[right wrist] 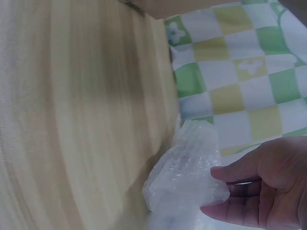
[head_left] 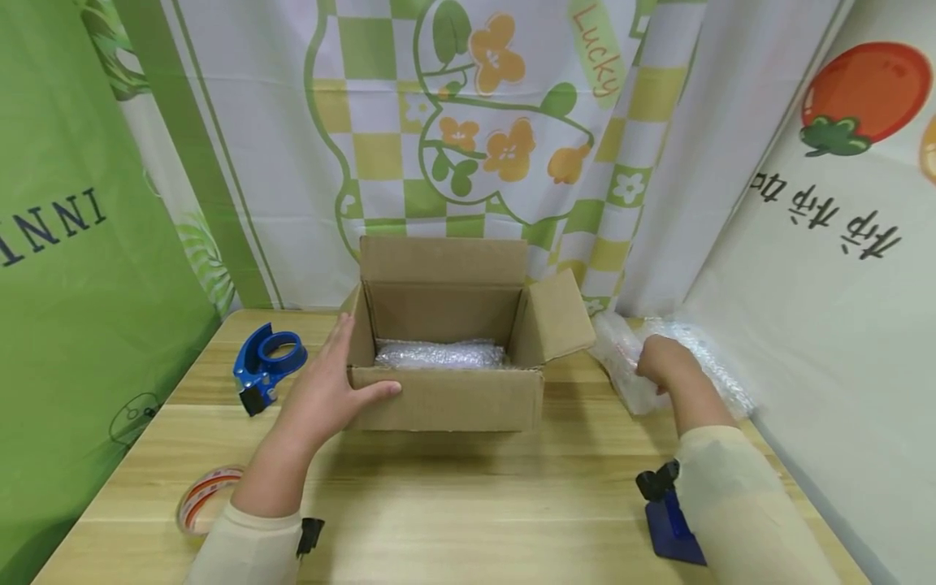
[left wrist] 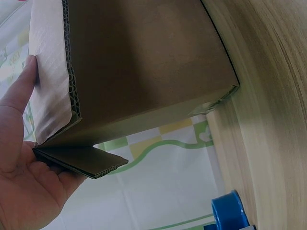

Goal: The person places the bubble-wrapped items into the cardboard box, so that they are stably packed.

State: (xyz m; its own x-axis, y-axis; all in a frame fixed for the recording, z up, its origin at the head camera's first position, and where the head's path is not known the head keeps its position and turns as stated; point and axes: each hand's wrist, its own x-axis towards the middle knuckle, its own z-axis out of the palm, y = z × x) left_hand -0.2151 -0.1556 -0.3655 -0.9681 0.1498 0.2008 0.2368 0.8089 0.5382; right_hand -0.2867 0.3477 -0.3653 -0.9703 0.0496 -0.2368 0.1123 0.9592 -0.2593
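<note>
Bubble wrap sits bunched under the right hand, whose fingers pinch it on the tabletop, while the left hand rests flat and relaxed against the open cardboard box, just left of it.

Hidden and cut-off parts

The box front wall hides most of the wrap inside; a sleeve covers part of the tape roll; the blue tool sits half behind the right forearm; the dispenser is cut by the left wrist view's bottom edge.
</note>
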